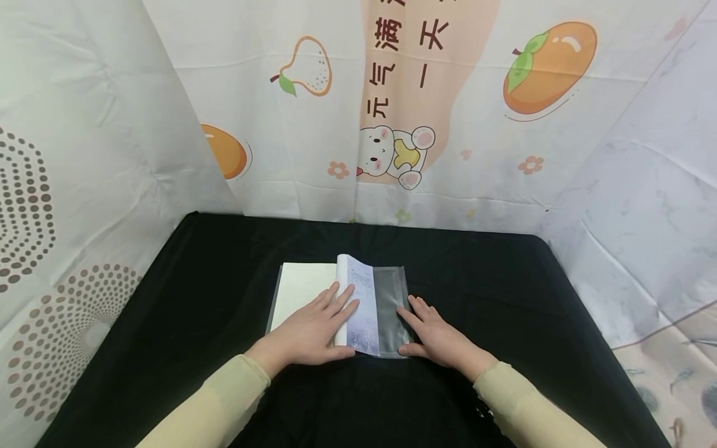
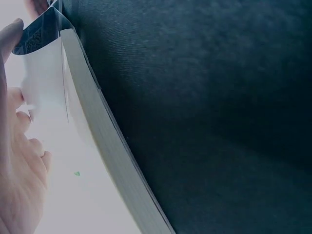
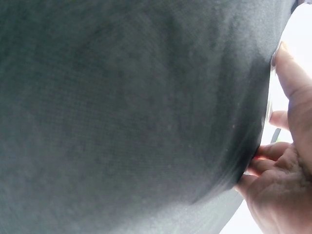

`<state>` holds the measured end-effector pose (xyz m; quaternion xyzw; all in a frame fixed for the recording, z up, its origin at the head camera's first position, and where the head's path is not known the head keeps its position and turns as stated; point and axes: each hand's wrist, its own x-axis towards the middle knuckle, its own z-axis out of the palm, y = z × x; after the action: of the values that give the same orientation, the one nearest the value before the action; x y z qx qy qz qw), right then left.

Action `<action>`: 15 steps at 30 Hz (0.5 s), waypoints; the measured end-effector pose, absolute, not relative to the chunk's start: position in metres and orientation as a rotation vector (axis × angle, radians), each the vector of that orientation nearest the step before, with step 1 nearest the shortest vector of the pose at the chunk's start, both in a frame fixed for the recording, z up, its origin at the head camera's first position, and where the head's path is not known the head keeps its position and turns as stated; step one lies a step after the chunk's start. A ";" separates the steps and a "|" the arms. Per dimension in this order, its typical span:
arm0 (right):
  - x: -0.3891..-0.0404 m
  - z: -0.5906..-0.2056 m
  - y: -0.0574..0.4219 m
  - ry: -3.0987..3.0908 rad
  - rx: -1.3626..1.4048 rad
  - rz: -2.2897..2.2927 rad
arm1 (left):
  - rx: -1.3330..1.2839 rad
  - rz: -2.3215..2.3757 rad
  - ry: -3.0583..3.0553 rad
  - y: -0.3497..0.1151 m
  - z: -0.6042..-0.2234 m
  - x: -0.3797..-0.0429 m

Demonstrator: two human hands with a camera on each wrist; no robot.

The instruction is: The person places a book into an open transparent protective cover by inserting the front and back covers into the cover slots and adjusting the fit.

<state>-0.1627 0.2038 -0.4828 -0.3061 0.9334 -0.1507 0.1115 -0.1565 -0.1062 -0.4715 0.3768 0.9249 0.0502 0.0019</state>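
Observation:
A book (image 1: pixel 307 281) with a thick page block lies on the black cloth, its left part showing a plain cream-white page. A pale purple printed cover flap (image 1: pixel 363 305) stands slightly raised beside it. To the right of the flap extends a clear plastic book cover (image 1: pixel 390 305). My left hand (image 1: pixel 305 330) lies across the book with spread fingers, fingertips on the flap's folded edge. My right hand (image 1: pixel 442 339) rests at the plastic's right edge, its fingers extended. In the left wrist view the page block (image 2: pixel 105 136) shows edge-on, next to my left palm.
Black cloth (image 1: pixel 235 267) covers the table on all sides of the book. A white printed curtain (image 1: pixel 448 199) hangs along the back edge, with further light fabric (image 1: pixel 123 174) at the left and more (image 1: pixel 644 218) at the right.

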 end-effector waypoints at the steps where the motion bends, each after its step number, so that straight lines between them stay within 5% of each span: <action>1: -0.163 -0.483 0.204 2.739 -0.898 -0.441 | 1.168 0.164 2.902 -0.107 -0.472 -0.156; 15: -0.162 -0.480 0.203 2.722 -0.884 -0.449 | 1.127 0.183 2.889 -0.110 -0.476 -0.156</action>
<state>-0.1620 0.2031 -0.4803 -0.3029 0.9326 -0.1539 0.1223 -0.1563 -0.1098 -0.4759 0.3626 0.9299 0.0588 0.0176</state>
